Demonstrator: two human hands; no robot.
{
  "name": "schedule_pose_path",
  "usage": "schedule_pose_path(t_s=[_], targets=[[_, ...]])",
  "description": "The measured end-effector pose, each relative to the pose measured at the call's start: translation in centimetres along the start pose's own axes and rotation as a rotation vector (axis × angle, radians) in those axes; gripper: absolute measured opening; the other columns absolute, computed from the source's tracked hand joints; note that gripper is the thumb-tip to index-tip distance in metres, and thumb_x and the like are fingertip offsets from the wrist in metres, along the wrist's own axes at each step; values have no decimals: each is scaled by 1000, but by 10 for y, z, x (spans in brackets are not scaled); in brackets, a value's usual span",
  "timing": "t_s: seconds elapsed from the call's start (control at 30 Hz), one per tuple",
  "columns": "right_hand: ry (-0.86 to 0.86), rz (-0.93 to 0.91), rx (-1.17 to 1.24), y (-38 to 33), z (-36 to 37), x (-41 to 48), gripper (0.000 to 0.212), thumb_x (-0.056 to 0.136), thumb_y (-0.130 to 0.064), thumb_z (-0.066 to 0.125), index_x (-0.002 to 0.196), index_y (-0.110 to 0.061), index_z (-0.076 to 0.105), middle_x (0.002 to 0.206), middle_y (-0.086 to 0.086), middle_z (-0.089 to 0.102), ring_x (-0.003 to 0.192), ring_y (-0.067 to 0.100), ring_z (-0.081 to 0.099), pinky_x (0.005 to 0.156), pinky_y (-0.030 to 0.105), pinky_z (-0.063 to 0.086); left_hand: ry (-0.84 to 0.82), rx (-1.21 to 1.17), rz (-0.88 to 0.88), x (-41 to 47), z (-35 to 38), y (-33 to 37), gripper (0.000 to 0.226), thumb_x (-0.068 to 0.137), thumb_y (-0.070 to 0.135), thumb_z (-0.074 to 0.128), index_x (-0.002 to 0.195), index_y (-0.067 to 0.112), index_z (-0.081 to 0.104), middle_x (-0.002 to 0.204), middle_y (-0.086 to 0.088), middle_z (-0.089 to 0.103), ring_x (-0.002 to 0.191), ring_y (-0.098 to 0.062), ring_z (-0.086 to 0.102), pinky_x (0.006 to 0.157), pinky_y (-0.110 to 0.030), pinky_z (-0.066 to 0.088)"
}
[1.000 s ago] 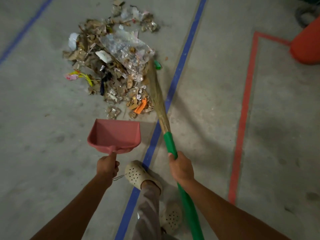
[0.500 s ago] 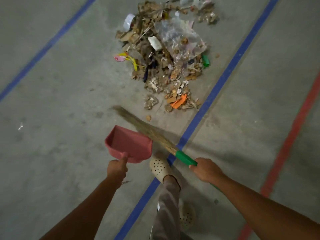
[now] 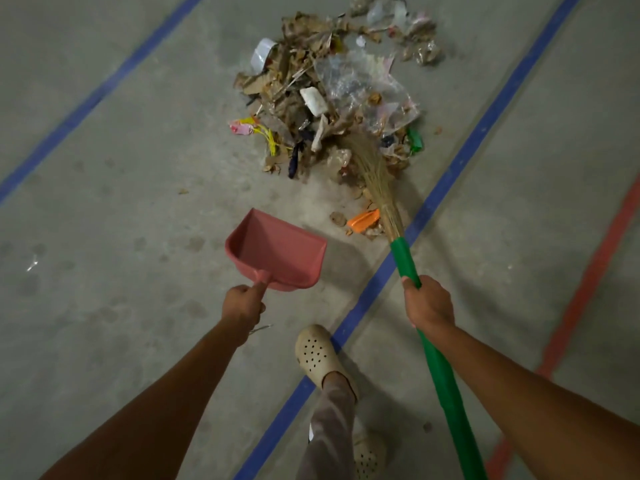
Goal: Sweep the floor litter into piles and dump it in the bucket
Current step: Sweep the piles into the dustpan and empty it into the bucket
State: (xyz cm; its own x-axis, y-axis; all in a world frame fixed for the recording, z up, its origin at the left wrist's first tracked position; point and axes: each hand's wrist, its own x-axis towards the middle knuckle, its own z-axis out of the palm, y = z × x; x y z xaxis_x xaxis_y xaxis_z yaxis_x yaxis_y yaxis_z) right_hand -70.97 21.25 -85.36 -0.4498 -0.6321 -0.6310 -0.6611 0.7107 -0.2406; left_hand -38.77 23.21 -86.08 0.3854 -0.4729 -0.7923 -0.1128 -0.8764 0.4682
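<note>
Head: R hand (image 3: 429, 303) round broom handle (image 3: 404, 256)

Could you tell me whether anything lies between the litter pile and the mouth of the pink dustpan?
Nothing blocks it: only bare floor separates litter pile from dustpan; an orange scrap lies beside the broom.

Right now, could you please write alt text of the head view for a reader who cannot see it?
Seen from above, a person's left hand holds a pink dustpan by its handle just short of a litter pile on the floor, while the right hand grips a green-handled broom whose bristles reach into the pile's near edge.
</note>
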Motion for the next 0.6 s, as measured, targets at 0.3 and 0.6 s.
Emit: schedule_pose_path(t_s=[0.3,0.6], targets=[[0,198,135,41,-5,-15,43,97,-52,45,91,-13,62,86,14,70,76,35,70,73,41,59,-38,80,53,-6,22,24,63,85,66,65,70,7,52,60,-12,57,40,-15,42,38,-23,32],[-288,544,351,43,51,-54,40,102,-35,52,96,2,65,69,13,66,48,24,63,47,29,53,-47,102,-25,0,36,-13,57,87,60,67,74,6,53,60,-12,55,42,-15,39,41,-24,31]])
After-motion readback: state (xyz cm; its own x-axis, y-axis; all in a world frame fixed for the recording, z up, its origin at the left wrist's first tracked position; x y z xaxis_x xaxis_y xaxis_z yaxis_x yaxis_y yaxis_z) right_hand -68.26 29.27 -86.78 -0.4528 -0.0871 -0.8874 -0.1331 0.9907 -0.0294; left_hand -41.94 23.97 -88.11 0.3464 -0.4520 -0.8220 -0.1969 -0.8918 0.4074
